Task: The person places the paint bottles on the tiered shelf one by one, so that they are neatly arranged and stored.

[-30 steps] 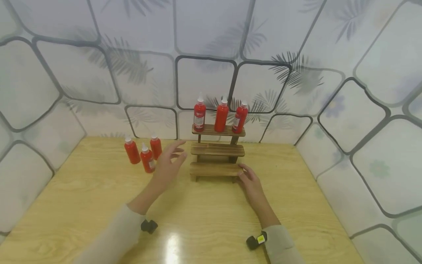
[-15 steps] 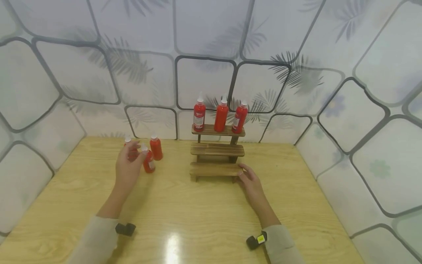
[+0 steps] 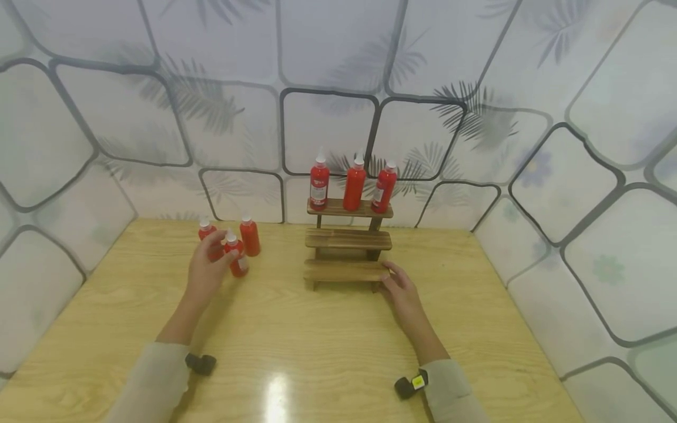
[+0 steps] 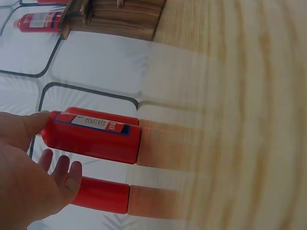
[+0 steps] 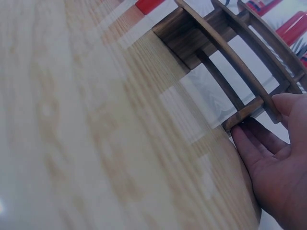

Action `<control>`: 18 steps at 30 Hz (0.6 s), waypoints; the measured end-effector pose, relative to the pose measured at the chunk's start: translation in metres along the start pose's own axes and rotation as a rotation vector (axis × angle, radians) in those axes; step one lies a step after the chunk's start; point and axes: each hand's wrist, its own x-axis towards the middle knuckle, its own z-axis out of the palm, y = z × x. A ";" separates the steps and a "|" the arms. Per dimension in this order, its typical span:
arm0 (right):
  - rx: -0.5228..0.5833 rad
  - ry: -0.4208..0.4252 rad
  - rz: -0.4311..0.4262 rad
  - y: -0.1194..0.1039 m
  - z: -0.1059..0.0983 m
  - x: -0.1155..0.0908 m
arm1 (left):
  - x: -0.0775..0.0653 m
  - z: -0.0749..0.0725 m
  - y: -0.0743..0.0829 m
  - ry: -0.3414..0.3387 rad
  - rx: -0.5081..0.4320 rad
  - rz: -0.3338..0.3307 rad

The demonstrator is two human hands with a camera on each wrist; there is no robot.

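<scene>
My left hand (image 3: 205,271) is at the front one of three red squeeze bottles (image 3: 239,265) on the left of the table. In the left wrist view, the thumb lies at the shoulder of this labelled bottle (image 4: 96,139), while the loosely bent fingers (image 4: 61,167) are just apart from it. The second bottle (image 3: 250,238) stands behind; the third (image 3: 207,230) is partly hidden by the hand. My right hand (image 3: 406,296) grips the right end of the lowest step of a wooden three-step display stand (image 3: 346,271), thumb above and fingers against the leg (image 5: 243,114).
Three more red bottles stand on the stand's top step: left (image 3: 319,188), middle (image 3: 354,188) and right (image 3: 384,189). Behind the light wooden table (image 3: 317,352) rises a patterned wall (image 3: 238,129).
My left hand has moved left from between the bottles and the stand, then slightly right onto the front bottle's top. The right hand keeps its place on the stand.
</scene>
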 end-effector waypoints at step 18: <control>0.023 -0.031 -0.019 -0.001 -0.002 -0.001 | 0.002 0.006 -0.003 -0.069 -0.092 -0.010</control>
